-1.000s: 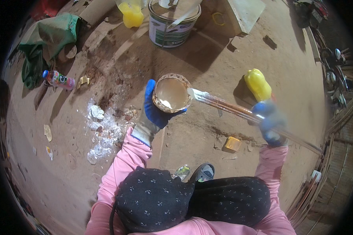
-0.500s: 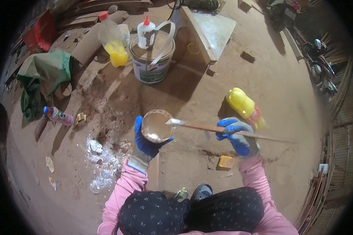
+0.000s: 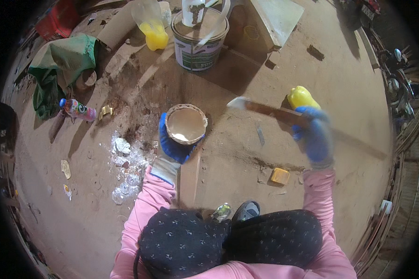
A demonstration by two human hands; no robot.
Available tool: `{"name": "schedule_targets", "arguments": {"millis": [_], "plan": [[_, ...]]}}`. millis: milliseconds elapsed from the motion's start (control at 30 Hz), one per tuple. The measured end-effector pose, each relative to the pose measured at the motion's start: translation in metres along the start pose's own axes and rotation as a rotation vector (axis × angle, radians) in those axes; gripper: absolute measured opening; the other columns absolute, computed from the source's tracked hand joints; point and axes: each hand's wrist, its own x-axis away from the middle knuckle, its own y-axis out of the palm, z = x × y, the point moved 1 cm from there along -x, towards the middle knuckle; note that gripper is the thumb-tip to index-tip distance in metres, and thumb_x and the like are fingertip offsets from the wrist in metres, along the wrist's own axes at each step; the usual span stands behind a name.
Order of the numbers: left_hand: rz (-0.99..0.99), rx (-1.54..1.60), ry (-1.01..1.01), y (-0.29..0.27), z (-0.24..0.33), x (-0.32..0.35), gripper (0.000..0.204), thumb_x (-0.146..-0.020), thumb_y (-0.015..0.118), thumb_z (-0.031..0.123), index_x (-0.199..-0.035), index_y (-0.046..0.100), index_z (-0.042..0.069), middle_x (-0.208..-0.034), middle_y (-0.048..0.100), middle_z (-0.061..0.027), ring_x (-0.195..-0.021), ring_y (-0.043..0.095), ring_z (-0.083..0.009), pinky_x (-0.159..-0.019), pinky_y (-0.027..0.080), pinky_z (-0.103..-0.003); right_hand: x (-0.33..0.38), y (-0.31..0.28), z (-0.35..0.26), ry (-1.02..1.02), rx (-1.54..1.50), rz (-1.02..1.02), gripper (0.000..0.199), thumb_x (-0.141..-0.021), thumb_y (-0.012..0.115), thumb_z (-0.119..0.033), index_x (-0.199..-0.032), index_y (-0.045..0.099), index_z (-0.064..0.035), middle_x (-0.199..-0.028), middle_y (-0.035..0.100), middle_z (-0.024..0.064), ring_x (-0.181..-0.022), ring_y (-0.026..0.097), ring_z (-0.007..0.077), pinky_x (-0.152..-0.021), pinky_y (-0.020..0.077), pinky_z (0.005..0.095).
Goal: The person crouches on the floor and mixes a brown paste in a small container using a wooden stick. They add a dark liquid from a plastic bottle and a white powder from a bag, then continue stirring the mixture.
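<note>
Two blue-gloved hands: my left hand [image 3: 174, 144] cups the small bowl [image 3: 186, 123] of pale paste, my right hand [image 3: 314, 135] clenches the paste-tipped stick [image 3: 265, 109] just beside it. Bare dirt lies between. A labelled white paint bucket [image 3: 200, 39] stands beyond; a yellow bottle [image 3: 301, 97] sits behind my right glove.

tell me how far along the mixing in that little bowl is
Done: the small bowl already holds smooth pale paste. In hand: the left hand cups the bowl from below, and the right hand has a grip on a long stick with a pale-smeared tip, lifted clear of the bowl. Left: the paste is not yet spread on anything in view; the big bucket stands behind.
</note>
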Motion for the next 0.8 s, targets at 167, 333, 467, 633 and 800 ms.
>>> {"name": "schedule_targets", "arguments": {"millis": [167,333,467,633,800], "plan": [[-0.097,-0.155,0.015,-0.025,0.022,0.02,0.066,-0.097,0.054,0.06,-0.15,0.047,0.021,-0.152,0.051,-0.007,-0.14,0.047,-0.0316,-0.118,0.035,-0.056,-0.024,-0.019,-0.036,-0.17,0.442,0.033,0.019,-0.097,0.061,-0.017,-0.103,0.066,0.0008,-0.102,0.065,0.0101,-0.09,0.062,0.0165,-0.076,0.0516,0.0278],[-0.043,-0.826,0.164,-0.043,0.035,0.038,0.069,-0.091,0.075,0.043,-0.15,0.048,0.02,-0.145,0.059,-0.0027,-0.139,0.049,-0.0204,-0.123,0.028,-0.048,-0.032,0.008,-0.021,0.09,0.503,0.012,0.015,-0.088,0.069,-0.002,-0.102,0.067,-0.0022,-0.098,0.063,0.0041,-0.092,0.06,0.0154,-0.079,0.0505,0.0308],[0.051,-0.364,0.002,-0.047,0.039,0.057,0.07,-0.095,0.062,0.058,-0.152,0.045,0.02,-0.152,0.051,-0.0083,-0.141,0.046,-0.0278,-0.12,0.033,-0.056,-0.041,0.018,0.018,0.06,1.036,-0.197,0.024,-0.086,0.072,-0.006,-0.11,0.068,-0.006,-0.104,0.067,0.0083,-0.098,0.067,0.0264,-0.083,0.0535,0.0363],[0.079,0.086,-0.092,-0.049,0.033,0.058,0.097,-0.087,0.055,0.079,-0.157,0.034,0.016,-0.159,0.038,-0.0194,-0.144,0.037,-0.0489,-0.116,0.029,-0.071,-0.037,-0.004,0.048,0.082,1.237,-0.473,0.037,-0.084,0.076,-0.014,-0.12,0.066,-0.0106,-0.112,0.066,0.0089,-0.104,0.066,0.0298,-0.089,0.0537,0.041],[0.079,-0.312,-0.086,-0.052,0.034,0.06,0.104,-0.083,0.059,0.081,-0.16,0.031,0.016,-0.163,0.032,-0.0207,-0.146,0.033,-0.0504,-0.117,0.027,-0.073,-0.041,-0.003,0.061,0.007,1.336,-0.48,0.029,-0.085,0.072,-0.025,-0.113,0.068,-0.0152,-0.108,0.065,0.0105,-0.106,0.065,0.0339,-0.089,0.0539,0.0456]]}}
